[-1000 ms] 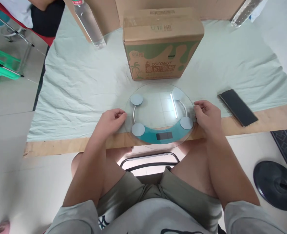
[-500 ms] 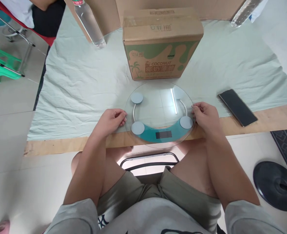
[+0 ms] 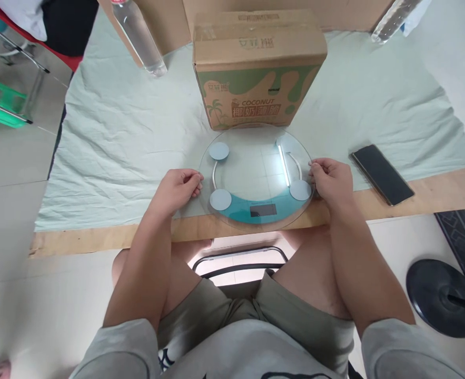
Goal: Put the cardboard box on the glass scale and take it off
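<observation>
A round glass bathroom scale [image 3: 264, 181] lies level between my hands near the table's front edge. It has a teal band with a dark display at the front and several grey round pads joined by metal arcs. My left hand [image 3: 179, 188] is closed, its thumb and fingers pinching the left rim. On the opposite side, my right hand [image 3: 332, 181] grips the right rim the same way. Whether the scale touches the cloth beneath cannot be made out. Its far rim reaches the foot of a cardboard box [image 3: 258, 79].
A phone [image 3: 382, 173] lies to the right on the pale green cloth [image 3: 117, 158]. A clear bottle [image 3: 141, 39] stands at the back left, with a shiny clear object [image 3: 394, 21] at the back right. Wooden edging [image 3: 98, 238] borders the table's front.
Both hands have moved slightly away from me with the scale, bringing its far rim closer to the box. The whole view has shifted a little.
</observation>
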A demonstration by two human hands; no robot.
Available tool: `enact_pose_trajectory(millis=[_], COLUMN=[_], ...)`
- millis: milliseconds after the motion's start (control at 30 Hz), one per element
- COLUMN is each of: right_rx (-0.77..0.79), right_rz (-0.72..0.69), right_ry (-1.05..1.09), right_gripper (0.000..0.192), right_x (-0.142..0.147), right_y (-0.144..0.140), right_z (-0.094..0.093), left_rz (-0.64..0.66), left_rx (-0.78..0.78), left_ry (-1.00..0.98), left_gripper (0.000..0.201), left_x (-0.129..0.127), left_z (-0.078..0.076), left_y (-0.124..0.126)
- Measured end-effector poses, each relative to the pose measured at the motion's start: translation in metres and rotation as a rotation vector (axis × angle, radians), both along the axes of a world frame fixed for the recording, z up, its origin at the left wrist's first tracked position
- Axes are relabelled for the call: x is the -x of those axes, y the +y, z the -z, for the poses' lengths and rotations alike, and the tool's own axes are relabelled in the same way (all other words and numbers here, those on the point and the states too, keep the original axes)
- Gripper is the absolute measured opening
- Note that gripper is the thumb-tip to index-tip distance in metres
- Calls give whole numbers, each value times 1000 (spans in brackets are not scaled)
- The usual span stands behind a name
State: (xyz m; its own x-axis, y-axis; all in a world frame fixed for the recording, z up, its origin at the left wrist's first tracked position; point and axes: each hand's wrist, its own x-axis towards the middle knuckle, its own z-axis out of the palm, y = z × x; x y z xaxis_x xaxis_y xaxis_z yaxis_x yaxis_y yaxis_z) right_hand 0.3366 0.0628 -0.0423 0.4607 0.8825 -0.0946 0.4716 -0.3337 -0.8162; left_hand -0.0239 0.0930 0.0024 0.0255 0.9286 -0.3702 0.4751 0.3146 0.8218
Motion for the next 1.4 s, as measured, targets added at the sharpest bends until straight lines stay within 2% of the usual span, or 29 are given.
enact_pose_trajectory(millis=[467, 733, 933, 1100, 1400], right_rx=[41, 37, 8, 26, 68], right_rz=[-42, -4, 28, 9, 25], right_ry=[-19, 52, 155, 105, 73], right_gripper=[23, 13, 11, 10, 8], right_x=[5, 11, 12, 11, 14], right_y=[8, 7, 8, 8, 4], right_z=[-3, -8, -6, -7, -17], left_rz=[-22, -16, -51, -31, -72], left_rx=[-11, 5, 34, 41, 19], left_ry=[27, 35, -38, -83, -27], left_gripper=[22, 18, 15, 15, 18], left_x=[0, 4, 13, 12, 6], left_z=[0, 2, 3, 2, 4], left_y=[6, 7, 5, 2, -3])
